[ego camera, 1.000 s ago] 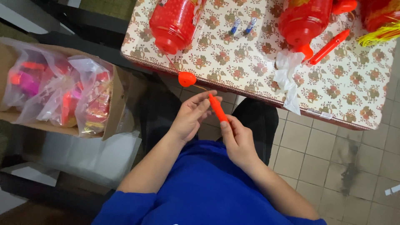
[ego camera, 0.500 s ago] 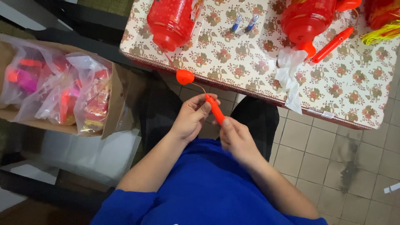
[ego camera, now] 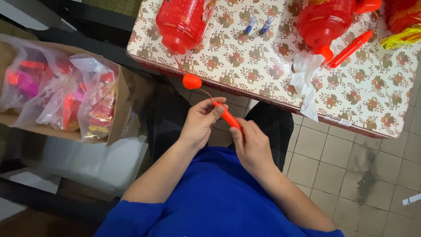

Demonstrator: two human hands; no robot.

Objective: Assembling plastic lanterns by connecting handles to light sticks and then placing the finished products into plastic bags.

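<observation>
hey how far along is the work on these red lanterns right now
Looks done: one red lantern lies on the table beside its orange handle. In hand: left hand and right hand grip an orange stick wired to another lantern. Left: two batteries lie loose; bagged parts fill the box.

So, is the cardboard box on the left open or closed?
Open. The cardboard box has its flap folded outward, and clear plastic bags of red and pink items stick out of the top.
</observation>
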